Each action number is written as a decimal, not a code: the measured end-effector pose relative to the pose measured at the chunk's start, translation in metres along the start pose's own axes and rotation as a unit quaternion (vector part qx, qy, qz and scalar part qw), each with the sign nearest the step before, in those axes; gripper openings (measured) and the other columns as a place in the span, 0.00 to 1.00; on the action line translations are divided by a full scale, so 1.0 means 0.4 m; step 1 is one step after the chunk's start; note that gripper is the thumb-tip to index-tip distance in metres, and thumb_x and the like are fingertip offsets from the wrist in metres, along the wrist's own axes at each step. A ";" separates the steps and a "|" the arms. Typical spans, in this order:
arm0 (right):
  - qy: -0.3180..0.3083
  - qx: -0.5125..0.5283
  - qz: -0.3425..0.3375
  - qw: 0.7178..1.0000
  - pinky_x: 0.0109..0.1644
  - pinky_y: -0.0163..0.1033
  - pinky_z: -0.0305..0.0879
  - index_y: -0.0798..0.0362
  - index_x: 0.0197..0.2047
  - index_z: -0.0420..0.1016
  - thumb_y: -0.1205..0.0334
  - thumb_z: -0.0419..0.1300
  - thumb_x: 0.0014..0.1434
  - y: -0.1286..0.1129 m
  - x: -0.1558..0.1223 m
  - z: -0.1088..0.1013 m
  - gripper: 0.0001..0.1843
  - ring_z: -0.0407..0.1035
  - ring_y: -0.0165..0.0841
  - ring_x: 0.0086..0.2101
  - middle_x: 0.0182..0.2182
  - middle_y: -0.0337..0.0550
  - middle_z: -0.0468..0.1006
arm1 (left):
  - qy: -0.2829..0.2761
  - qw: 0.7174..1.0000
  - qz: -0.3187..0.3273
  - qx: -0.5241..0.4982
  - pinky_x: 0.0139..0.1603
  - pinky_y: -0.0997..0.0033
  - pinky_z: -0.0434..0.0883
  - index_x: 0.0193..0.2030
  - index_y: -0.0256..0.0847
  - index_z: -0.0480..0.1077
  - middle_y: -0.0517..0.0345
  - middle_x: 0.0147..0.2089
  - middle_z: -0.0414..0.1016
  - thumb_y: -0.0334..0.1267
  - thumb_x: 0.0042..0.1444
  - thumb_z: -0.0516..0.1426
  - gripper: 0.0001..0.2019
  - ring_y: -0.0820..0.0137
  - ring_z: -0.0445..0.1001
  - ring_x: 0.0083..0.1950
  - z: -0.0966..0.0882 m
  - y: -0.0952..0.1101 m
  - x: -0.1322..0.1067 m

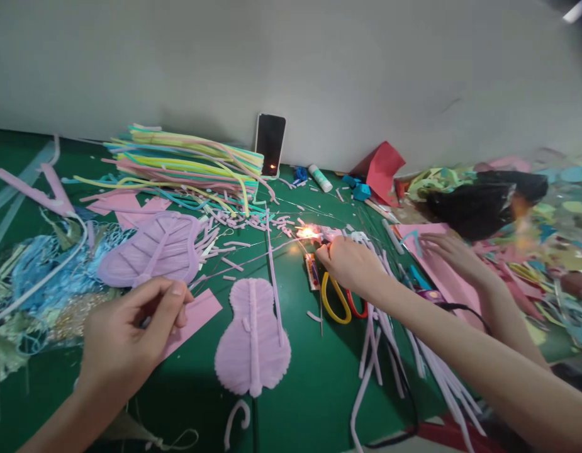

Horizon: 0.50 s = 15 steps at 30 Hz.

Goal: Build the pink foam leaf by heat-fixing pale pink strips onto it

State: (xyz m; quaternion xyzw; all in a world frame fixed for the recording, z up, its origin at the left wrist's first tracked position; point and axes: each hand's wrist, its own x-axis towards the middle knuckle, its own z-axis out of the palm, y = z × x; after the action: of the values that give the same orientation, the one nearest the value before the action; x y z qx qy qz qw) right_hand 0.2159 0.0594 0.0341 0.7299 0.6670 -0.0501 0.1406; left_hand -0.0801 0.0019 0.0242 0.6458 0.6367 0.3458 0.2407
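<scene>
My left hand [144,321] is closed in a pinch on one end of a thin lilac strand [253,257]. The strand runs right to a small bright flame [308,232]. My right hand [352,261] is closed at the flame, around what appears to be a lighter, its body mostly hidden by my fingers. Between my hands lies a lilac violin-shaped piece [253,333] with a ridge down its middle. A second ribbed lilac piece [153,248] lies behind my left hand. Yellow-and-red-handled scissors [335,299] and a small printed tube [313,272] lie below my right hand.
Coloured stems [191,167] are heaped by the wall, with a phone [270,145] leaning there. Lilac offcuts lie scattered. Blue tassels [45,270] are at left, lilac stems [380,340] at right. Another person's hand [455,251] rests over pink paper [442,277].
</scene>
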 end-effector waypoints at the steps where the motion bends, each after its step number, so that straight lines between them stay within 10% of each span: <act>1: 0.012 -0.034 0.026 0.999 0.28 0.38 0.53 0.61 0.39 0.70 0.62 0.43 0.63 -0.005 -0.001 -0.002 0.17 0.70 0.41 0.34 0.34 0.58 0.73 | 0.002 1.000 0.004 -0.001 0.23 0.79 0.64 0.20 0.42 0.68 0.66 0.18 0.71 0.45 0.55 0.52 0.16 0.75 0.71 0.22 0.001 -0.001 0.001; 15: 0.032 -0.089 0.066 0.993 0.32 0.39 0.65 0.68 0.47 0.68 0.58 0.39 0.67 0.007 0.002 0.023 0.24 0.74 0.44 0.36 0.39 0.62 0.72 | 0.039 0.996 -0.051 -0.065 0.20 0.80 0.64 0.21 0.43 0.68 0.68 0.15 0.66 0.43 0.54 0.54 0.13 0.76 0.67 0.18 0.009 0.032 0.000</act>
State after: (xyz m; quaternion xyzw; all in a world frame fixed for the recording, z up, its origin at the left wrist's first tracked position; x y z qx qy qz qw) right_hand 0.2198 0.0574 0.0253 0.7581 0.6234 0.0428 0.1866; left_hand -0.0692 0.0013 0.0315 0.5816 0.6539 0.3987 0.2742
